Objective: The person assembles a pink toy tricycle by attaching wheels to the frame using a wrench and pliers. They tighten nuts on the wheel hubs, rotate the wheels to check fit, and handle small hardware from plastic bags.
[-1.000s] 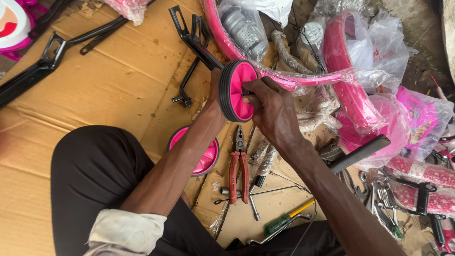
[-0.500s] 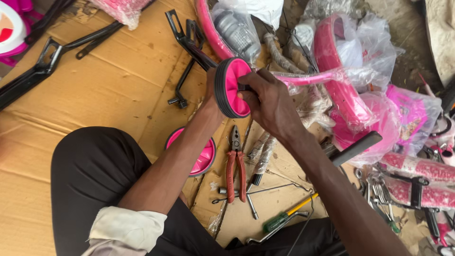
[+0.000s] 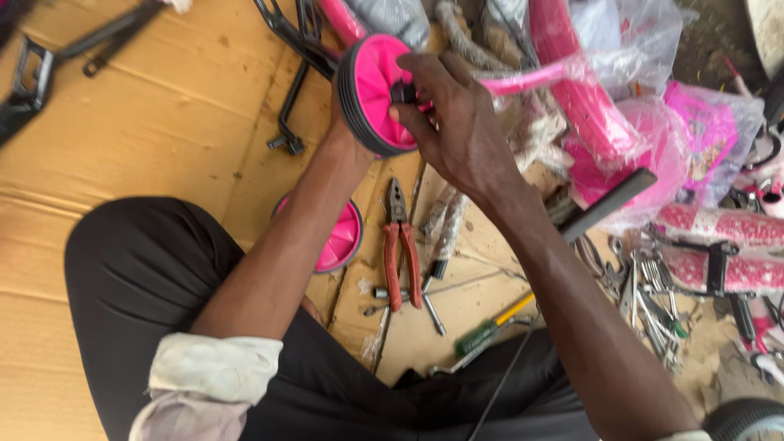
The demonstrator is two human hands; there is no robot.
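Now your right hand (image 3: 461,131) pinches the hub of the pink plastic, black-tyred wheel (image 3: 376,94), face upward; your left hand (image 3: 341,122), mostly hidden, grasps its ribbed rim.

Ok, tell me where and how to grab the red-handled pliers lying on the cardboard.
Take the red-handled pliers by the two red handles, near their middle, coming straight down from above. They lie flat on the cardboard with the jaws pointing away, toward the pink training wheel, and the handles spread slightly toward the person. A bolt and a screwdriver lie close by.
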